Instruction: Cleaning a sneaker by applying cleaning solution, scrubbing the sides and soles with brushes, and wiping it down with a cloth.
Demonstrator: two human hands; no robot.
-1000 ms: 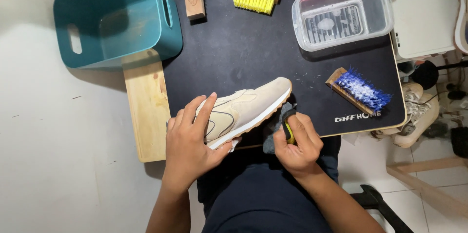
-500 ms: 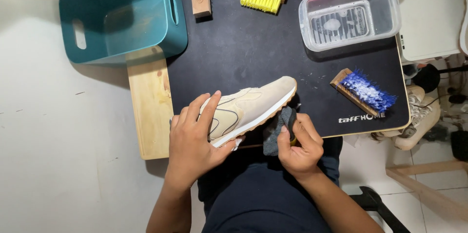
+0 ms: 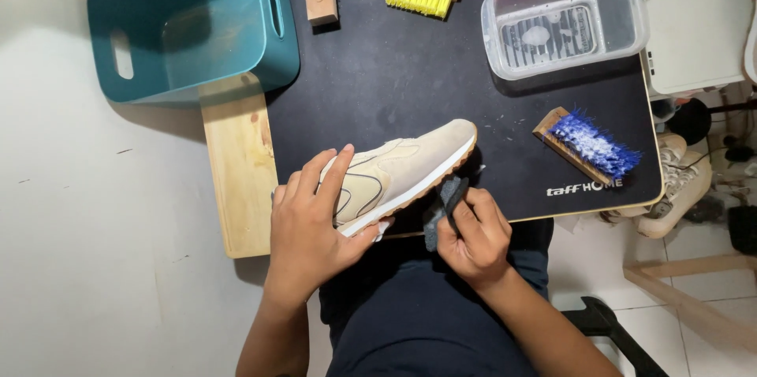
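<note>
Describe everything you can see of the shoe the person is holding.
The shoe is a beige, suede-looking sneaker with darker curved side lines and a white sole edge. It lies tilted on its side at the near edge of the black mat, toe pointing up and right. The left hand covers its heel end; the right hand presses a dark grey cloth against its sole.

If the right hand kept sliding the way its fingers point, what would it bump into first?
The right hand points up and left, pressing a grey cloth toward the shoe. It would most likely meet the shoe's white sole edge first, just past the cloth.
</note>
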